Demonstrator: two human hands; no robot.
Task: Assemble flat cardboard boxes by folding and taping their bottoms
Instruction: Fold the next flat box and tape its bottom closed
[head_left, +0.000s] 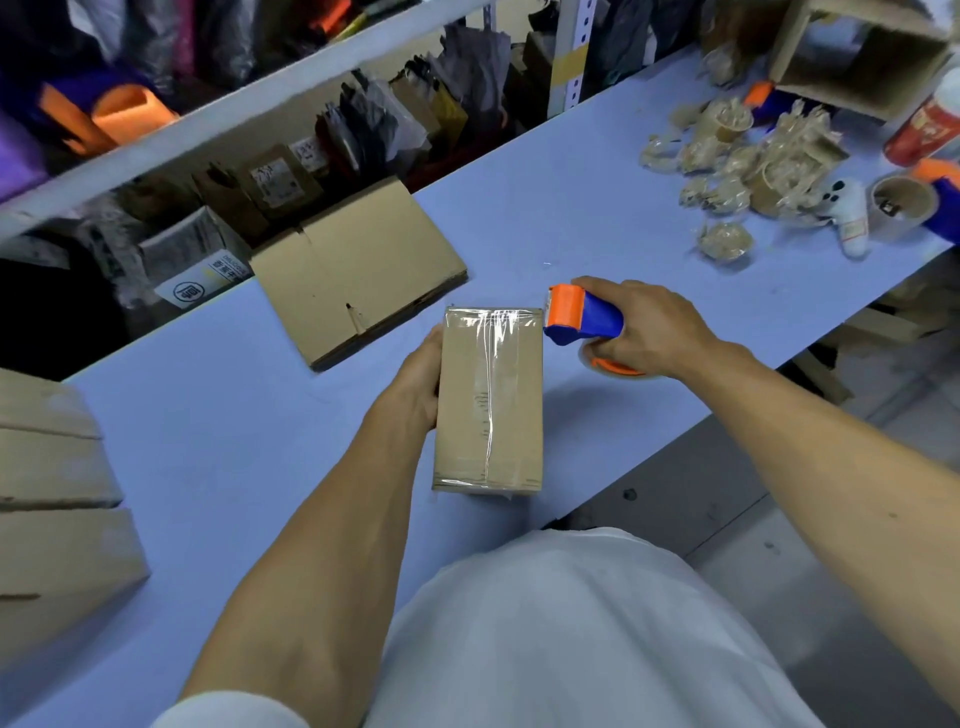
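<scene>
A small cardboard box (488, 400) stands on the blue table (571, 228) in front of me, with a strip of clear tape running along its upper face and over the far edge. My left hand (415, 379) grips the box's left side. My right hand (644, 327) holds a blue and orange tape dispenser (584, 317), its orange head just off the box's far right corner. A stack of flat cardboard boxes (358, 270) lies beyond the box, at the table's far edge.
More folded boxes (57, 499) sit at the left edge. Crumpled tape scraps and empty tape cores (748, 161) litter the far right, beside a white toy (852, 213), a red can (930, 130) and an open carton (862, 57). Shelves with bagged goods (363, 119) run behind the table.
</scene>
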